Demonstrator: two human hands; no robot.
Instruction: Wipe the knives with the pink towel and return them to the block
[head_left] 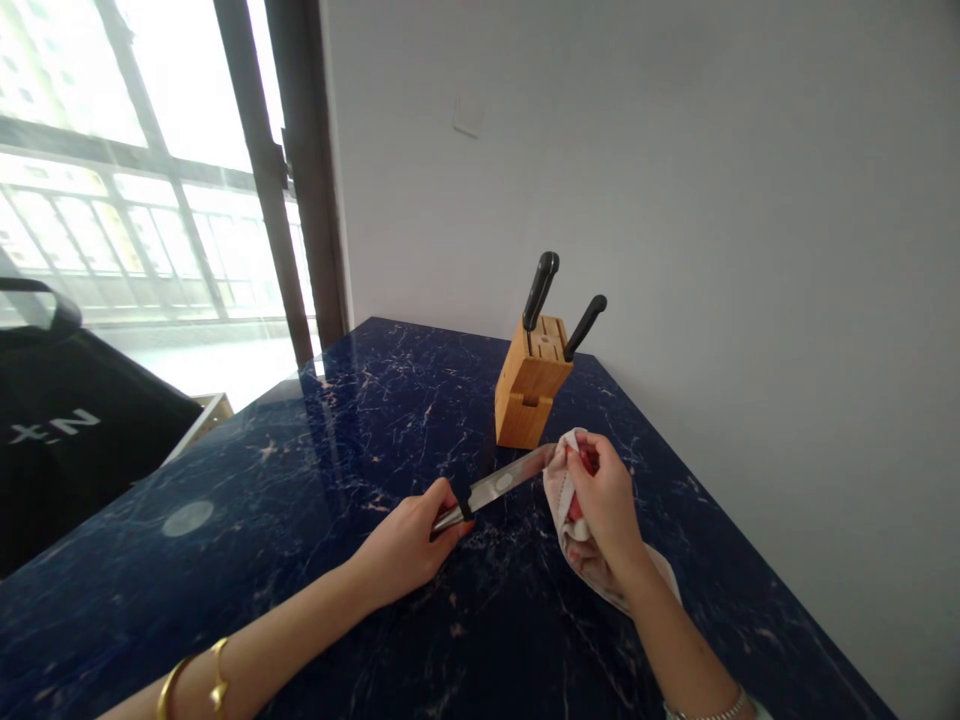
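Observation:
My left hand (416,540) is closed round the handle of a knife (510,477), whose bright blade points up and to the right above the dark table. At the blade's tip, my right hand (604,495) pinches a white cloth (561,490) with red patches. The cloth covers the end of the blade, so the tip is hidden. Its lower part hangs down under my right wrist. Just beyond the blade stands a wooden knife block (525,400) with two black-handled knives in its slots, one black handle (541,290) at the left and another black handle (586,327) at the right.
The blue marbled table (420,400) has its right edge near a pale wall (675,200). A black bag (75,430) with white lettering is at the left, beside a light-coloured basket edge (201,425). Behind it is a bright window (135,180).

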